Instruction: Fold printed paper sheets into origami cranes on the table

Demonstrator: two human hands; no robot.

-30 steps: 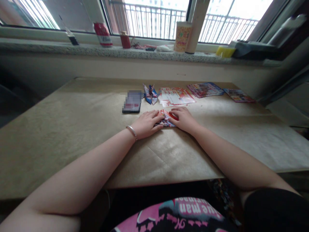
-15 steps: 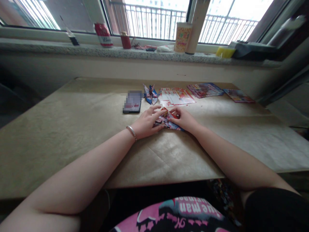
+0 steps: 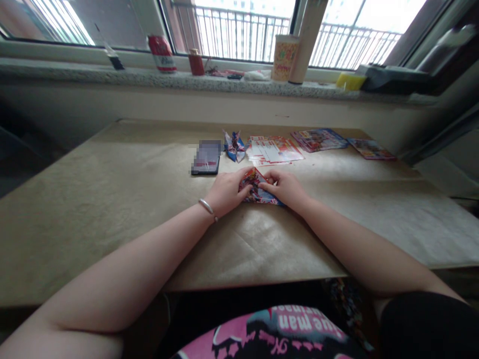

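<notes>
A colourful printed sheet of paper (image 3: 258, 192), folded to a peak at its far side, lies between my hands on the table. My left hand (image 3: 229, 190) grips its left side, thumb on the printed face and fingers behind. On the right side, my right hand (image 3: 285, 187) pinches the paper between thumb and curled fingers. The fingertips behind the sheet are partly hidden. Just beyond my hands stands a folded paper figure (image 3: 235, 147) with pointed tips. Beside it is a phone (image 3: 207, 158) with a blurred screen.
Loose printed sheets (image 3: 275, 150) lie past my hands. Farther right are a stack of colourful sheets (image 3: 318, 139) and a smaller pile (image 3: 371, 148). The windowsill (image 3: 224, 86) holds a red can (image 3: 161, 54), a patterned paper cup (image 3: 284, 59) and a yellow object (image 3: 350, 81).
My left hand has gone from lying spread over the paper to gripping its left side, thumb in front. The paper's peak stands up more. My right hand keeps its pinch.
</notes>
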